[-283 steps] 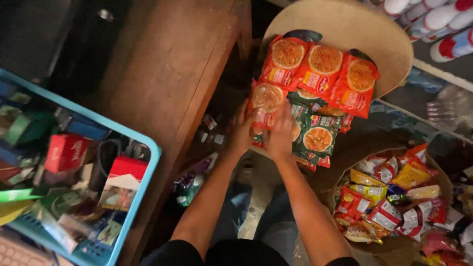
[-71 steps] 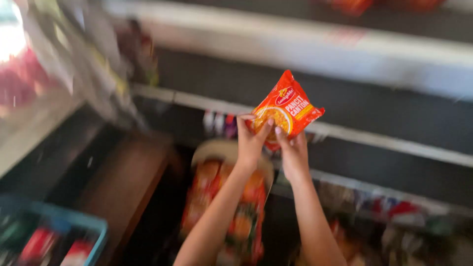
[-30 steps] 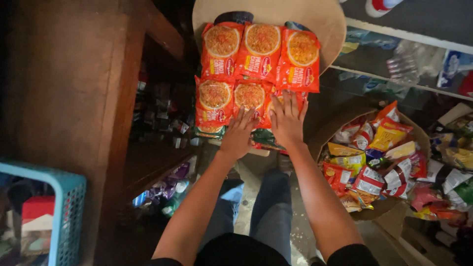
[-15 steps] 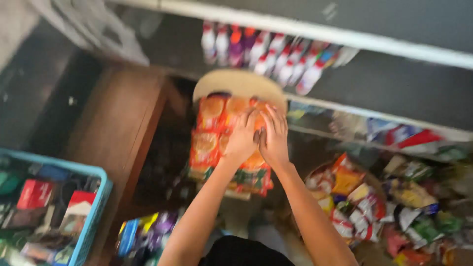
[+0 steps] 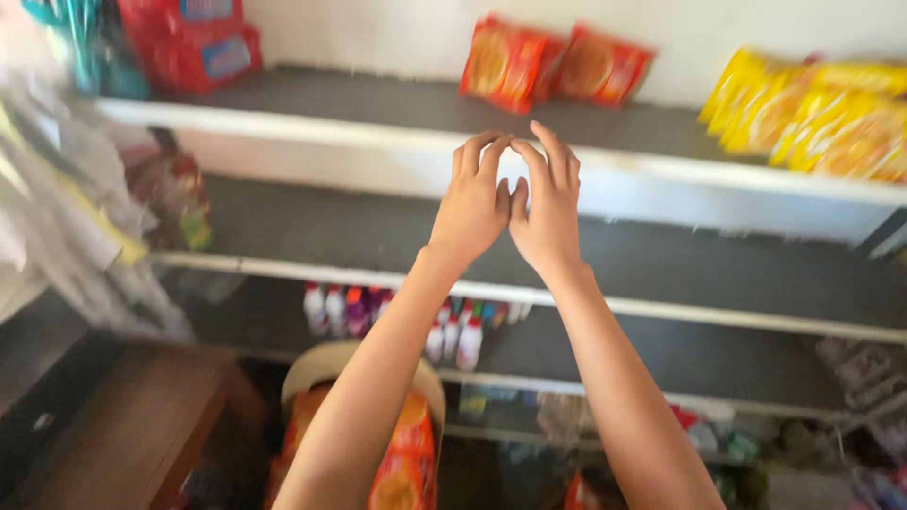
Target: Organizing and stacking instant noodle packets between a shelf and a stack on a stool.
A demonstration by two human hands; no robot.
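Along the wall run grey shelves (image 5: 397, 113); yellow packets (image 5: 812, 113) lie at the top right, orange packets (image 5: 553, 64) just above the hands. Left hand (image 5: 470, 203) and right hand (image 5: 548, 203) are raised together, fingers touching, open and holding nothing. Small bottles (image 5: 397, 316) stand below.

I see both forearms bare right down to the frame's edge, no sleeves showing. My left hand (image 5: 470, 210) and right hand (image 5: 546, 212) wear no gloves. No rings or watch show.
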